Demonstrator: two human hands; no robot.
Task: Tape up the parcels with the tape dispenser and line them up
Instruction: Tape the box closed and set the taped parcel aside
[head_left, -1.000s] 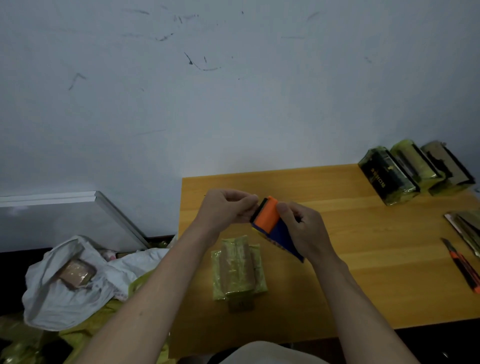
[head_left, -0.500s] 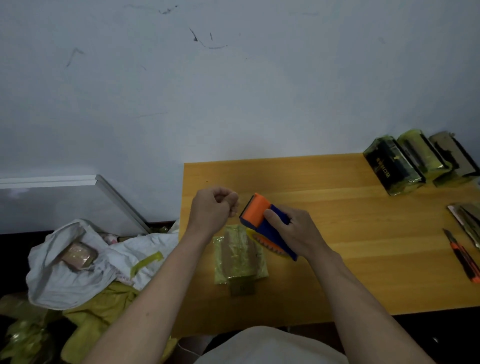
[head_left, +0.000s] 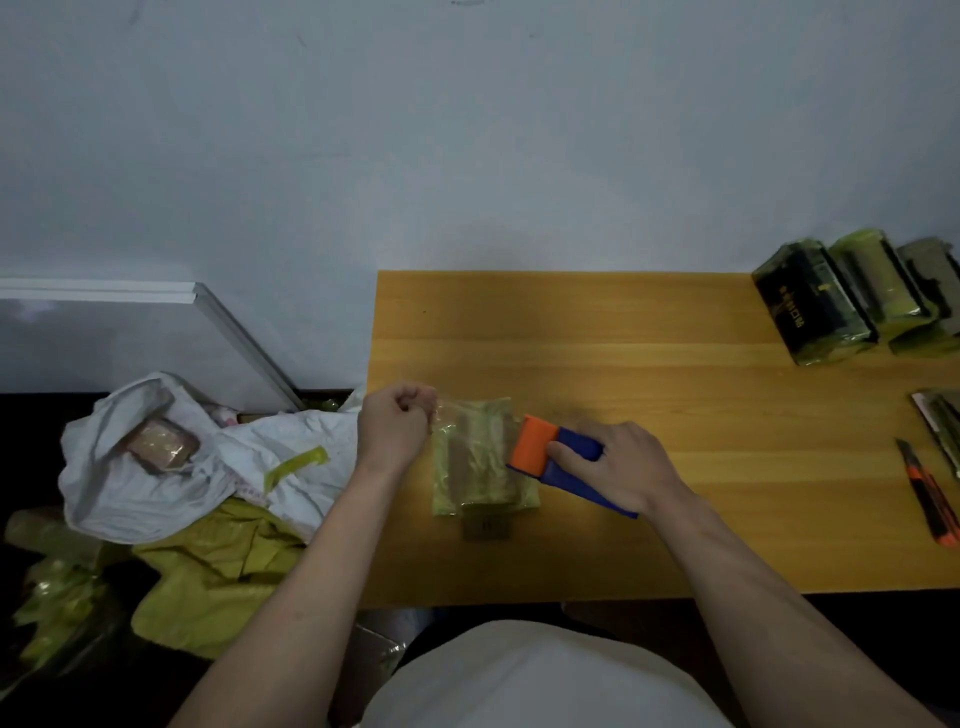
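Spanning the right of the head view, the wooden table is carrying everything under inspection. Three wrapped parcels are lying side by side at its far right corner, apparently lined up already; loose packets are showing at the right edge. At the near left, the parcel in greenish film is lying flat between both hands. The right hand is gripping the blue-and-orange tape dispenser, its orange end touching the parcel's right edge. The left hand is curling its fingers just beside the parcel's far left corner, apparently pinching clear tape, though that cannot be confirmed. Taping appears to be in hand. Next, judging so, tape needs pressing down and cutting. An orange utility knife is lying well apart, right.
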